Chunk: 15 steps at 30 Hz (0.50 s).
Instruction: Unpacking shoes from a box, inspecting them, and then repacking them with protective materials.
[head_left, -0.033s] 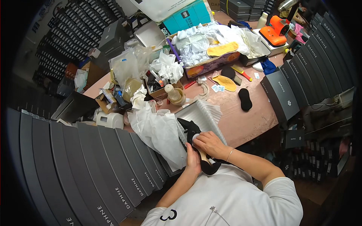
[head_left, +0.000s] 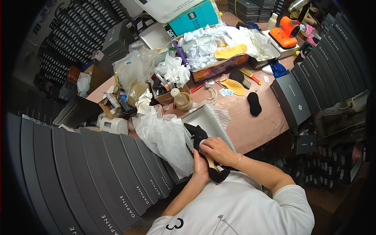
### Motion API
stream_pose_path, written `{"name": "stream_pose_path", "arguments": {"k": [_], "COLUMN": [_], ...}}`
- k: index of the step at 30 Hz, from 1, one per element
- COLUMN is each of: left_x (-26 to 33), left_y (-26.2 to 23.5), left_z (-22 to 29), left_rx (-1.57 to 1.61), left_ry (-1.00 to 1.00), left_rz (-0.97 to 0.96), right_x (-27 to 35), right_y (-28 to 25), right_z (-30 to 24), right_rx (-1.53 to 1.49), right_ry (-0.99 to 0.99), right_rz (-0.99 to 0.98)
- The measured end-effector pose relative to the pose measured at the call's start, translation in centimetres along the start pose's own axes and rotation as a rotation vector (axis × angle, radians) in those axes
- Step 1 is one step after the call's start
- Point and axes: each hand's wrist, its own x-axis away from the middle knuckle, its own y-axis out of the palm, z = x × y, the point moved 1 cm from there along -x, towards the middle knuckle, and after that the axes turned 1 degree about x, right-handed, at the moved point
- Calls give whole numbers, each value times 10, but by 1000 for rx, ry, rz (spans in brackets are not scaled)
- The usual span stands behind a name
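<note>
A black pointed shoe (head_left: 217, 176) with a tan inside lies between my hands, close to my white shirt. Its toe end seems to point away to the upper left, where a black bow-like piece shows. My left hand (head_left: 200, 169) cups the shoe from the left side, fingers partly hidden beneath it. My right hand (head_left: 220, 150) is closed over the shoe's middle, its fingertips pinching a small white wad (head_left: 202, 142) against the shoe. Below them is an open shoe box (head_left: 232, 144) lined with ribbed white wrapping (head_left: 214, 119). White tissue paper (head_left: 162, 135) hangs over its left side.
Dark grey shoe boxes (head_left: 94, 164) stand stacked at the left, others (head_left: 291, 92) at the right. On the pink table (head_left: 270, 125) lie a black insole-shaped pad (head_left: 254, 103), yellow pads (head_left: 234, 86), a brush (head_left: 250, 75), a bottle (head_left: 180, 98) and a carton of crumpled paper (head_left: 219, 66).
</note>
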Motion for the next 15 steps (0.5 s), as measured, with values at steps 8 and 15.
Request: {"name": "stream_pose_path", "arguments": {"k": [8,15], "left_x": [4,3], "left_y": [5,1], "left_z": [2,-7], "left_rx": [-11,-7], "left_ry": [-29,-52], "left_rz": [15,-4], "right_x": [-1,15], "right_y": [4,4], "right_z": [-1,1], "right_rx": [29,20], "right_ry": [83,38], "right_rz": [-7,-40]}}
